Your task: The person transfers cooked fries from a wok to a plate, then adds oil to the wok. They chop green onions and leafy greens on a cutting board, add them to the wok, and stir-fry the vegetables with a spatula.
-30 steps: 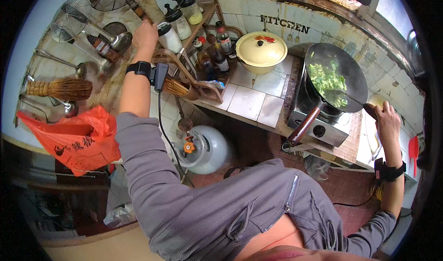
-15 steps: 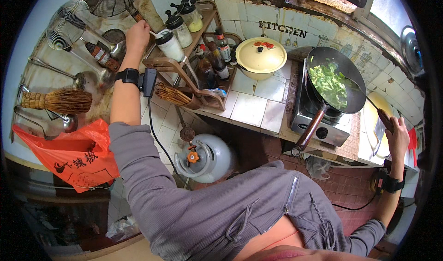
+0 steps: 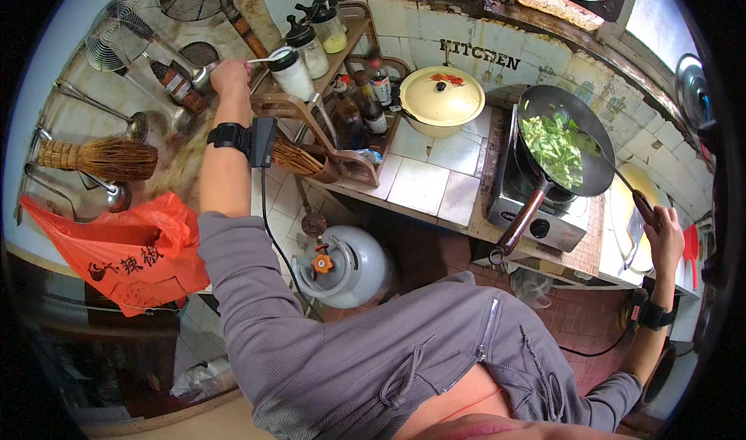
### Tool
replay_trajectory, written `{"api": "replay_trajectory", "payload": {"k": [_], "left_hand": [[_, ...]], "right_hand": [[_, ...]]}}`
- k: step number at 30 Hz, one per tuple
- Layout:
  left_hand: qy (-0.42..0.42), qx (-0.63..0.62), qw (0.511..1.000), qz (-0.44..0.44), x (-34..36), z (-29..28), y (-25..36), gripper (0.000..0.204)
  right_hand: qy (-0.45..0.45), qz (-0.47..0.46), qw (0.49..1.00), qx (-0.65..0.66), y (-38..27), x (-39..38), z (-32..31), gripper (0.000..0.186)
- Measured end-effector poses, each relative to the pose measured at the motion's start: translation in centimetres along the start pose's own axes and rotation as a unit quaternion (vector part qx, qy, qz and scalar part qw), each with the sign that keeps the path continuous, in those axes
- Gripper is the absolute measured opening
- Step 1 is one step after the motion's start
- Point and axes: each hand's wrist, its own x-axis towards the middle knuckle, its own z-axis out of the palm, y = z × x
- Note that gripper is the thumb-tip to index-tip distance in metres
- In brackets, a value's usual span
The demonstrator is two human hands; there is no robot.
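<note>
My left hand (image 3: 231,78) is closed on the handle of a thin white spoon (image 3: 259,60). The spoon reaches to the mouth of a white-filled jar (image 3: 292,76) on the wooden rack; its far end is hard to make out. Over at the right, my right hand (image 3: 666,238) grips the dark handle of a spatula (image 3: 643,204). Its shaft runs into a black wok (image 3: 598,168), where chopped green vegetables (image 3: 550,146) lie. The wok sits tilted on a silver gas stove (image 3: 559,234), its brown handle pointing toward me.
On the wooden rack (image 3: 365,160) are lidded jars (image 3: 312,57), sauce bottles (image 3: 377,82) and chopsticks (image 3: 291,158). A lidded yellow pot (image 3: 443,102) stands beside the stove. Strainers (image 3: 116,40) and ladles hang at left above a red plastic bag (image 3: 128,257). Below is a gas cylinder (image 3: 350,265).
My left hand has drawn slightly back toward me, and more of the white spoon shows beside the jar. My right hand has shifted slightly toward me with the spatula.
</note>
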Motion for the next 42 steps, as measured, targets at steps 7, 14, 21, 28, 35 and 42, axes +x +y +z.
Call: {"api": "replay_trajectory", "payload": {"k": [7,14,21,28,35,42], "left_hand": [[0.021,0.028,0.995,0.098,0.2,-0.9,-0.5,0.019],[-0.158,-0.165,0.972,0.061,-6.4,6.3,2.3,0.011],[-0.338,-0.176,0.914,0.141,-20.7,22.4,3.8,0.012],[-0.336,-0.132,0.894,0.266,-28.5,29.1,5.4,0.010],[-0.406,-0.246,0.879,0.035,-28.8,29.0,5.4,0.009],[-0.335,-0.290,0.896,-0.025,-21.8,21.8,5.3,0.008]], "right_hand": [[-0.013,-0.010,0.999,0.028,0.7,0.1,0.3,0.036],[0.000,-0.007,1.000,-0.011,1.5,-0.7,-0.3,0.035],[-0.007,0.047,0.999,-0.027,1.6,-1.4,-0.3,0.036],[-0.003,0.075,0.997,-0.010,2.7,-2.1,0.7,0.036],[0.008,0.077,0.996,0.037,3.0,-0.6,3.6,0.034],[-0.001,0.013,0.996,-0.088,-2.8,8.0,8.0,0.024]]}}
